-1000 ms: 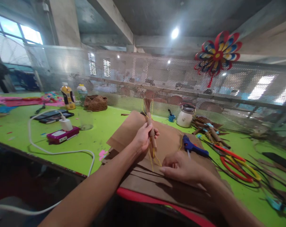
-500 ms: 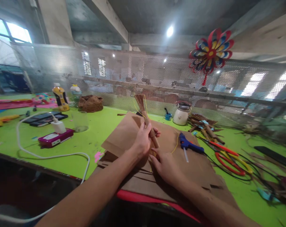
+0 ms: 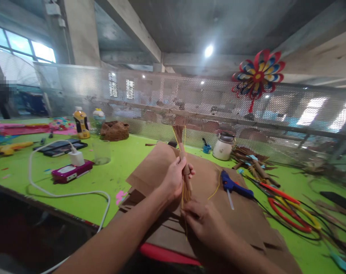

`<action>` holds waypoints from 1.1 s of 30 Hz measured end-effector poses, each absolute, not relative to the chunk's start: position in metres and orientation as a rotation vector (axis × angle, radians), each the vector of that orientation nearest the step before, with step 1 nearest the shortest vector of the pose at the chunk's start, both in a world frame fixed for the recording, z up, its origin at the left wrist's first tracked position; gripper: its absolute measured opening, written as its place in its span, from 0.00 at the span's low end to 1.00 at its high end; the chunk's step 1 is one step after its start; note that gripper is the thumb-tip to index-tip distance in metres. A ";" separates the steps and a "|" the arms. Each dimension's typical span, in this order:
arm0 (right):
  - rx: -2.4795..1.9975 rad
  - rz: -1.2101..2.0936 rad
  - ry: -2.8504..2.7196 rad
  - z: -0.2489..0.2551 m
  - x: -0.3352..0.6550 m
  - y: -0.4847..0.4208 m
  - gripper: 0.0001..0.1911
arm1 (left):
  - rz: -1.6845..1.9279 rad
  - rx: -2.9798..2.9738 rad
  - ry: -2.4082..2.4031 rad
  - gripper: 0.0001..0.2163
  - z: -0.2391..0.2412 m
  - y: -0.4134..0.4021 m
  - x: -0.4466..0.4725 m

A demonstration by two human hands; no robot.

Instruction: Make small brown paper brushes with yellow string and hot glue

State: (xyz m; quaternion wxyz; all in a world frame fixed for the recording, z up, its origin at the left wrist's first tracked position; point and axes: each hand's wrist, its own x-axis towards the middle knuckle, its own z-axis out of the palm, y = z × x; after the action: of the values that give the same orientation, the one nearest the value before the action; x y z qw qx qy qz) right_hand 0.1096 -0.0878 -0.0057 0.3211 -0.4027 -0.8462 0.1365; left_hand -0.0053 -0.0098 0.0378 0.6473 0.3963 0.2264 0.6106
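Note:
My left hand (image 3: 177,176) is wrapped round the middle of a brown paper tube (image 3: 188,183) with a frayed, brush-like top (image 3: 179,133). Yellow string (image 3: 183,194) runs along the tube from the fringe to below it. Down by the tube's lower end, my right hand (image 3: 200,217) pinches the string between thumb and fingers, and a loose end hangs beneath. Under both hands lie stacked sheets of brown paper (image 3: 152,163). A blue glue gun (image 3: 236,185) rests on the paper to the right, close to another bit of yellow string (image 3: 215,188).
Red- and yellow-handled scissors (image 3: 293,219) and black cables lie at right. Behind stand a lidded jar (image 3: 223,146) and brown paper scraps (image 3: 251,158). At left are a purple power strip (image 3: 72,171), a white cable (image 3: 76,193), a clear cup (image 3: 101,153) and a yellow bottle (image 3: 81,123).
The tube has become more upright. My right hand has moved down from the tube's lower end, drawing the string downward. My left hand keeps its hold.

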 end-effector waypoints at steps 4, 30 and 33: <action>-1.052 0.243 -2.357 -0.001 0.114 -0.093 0.10 | 1.334 0.899 0.521 0.06 0.038 -0.009 -0.008; -0.777 0.723 -1.150 0.054 0.192 -0.023 0.17 | 0.546 1.314 0.474 0.13 0.031 -0.013 -0.014; -0.787 0.669 -1.107 0.058 0.199 -0.023 0.17 | 0.506 1.326 0.480 0.13 0.032 -0.014 -0.014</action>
State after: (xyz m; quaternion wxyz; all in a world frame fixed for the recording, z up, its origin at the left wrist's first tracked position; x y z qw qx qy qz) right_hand 0.1993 -0.0227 0.0584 0.7269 -0.3569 -0.5021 0.3034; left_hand -0.0140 -0.0138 0.0319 0.7323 0.6027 0.2181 0.2300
